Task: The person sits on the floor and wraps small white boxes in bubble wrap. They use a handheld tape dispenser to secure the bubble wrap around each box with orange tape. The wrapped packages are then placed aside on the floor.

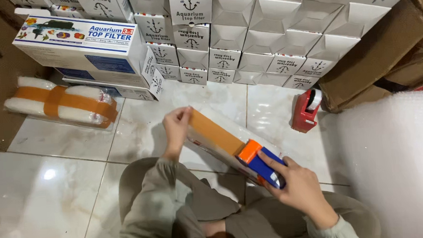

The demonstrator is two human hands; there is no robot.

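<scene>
Tape dispenser (261, 163) – right hand (299, 187) gripping, left hand (176, 127) pinching tape (214, 132)

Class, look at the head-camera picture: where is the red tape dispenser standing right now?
The red tape dispenser stands on the tiled floor at right of centre, untouched, below the stacked white boxes, between the cardboard box and the right hand.

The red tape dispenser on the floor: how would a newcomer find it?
Start at the stacked white boxes along the back. Below their right end, beside the brown cardboard, the red tape dispenser stands alone on the tiles, the only red thing and in nobody's hand.
</scene>
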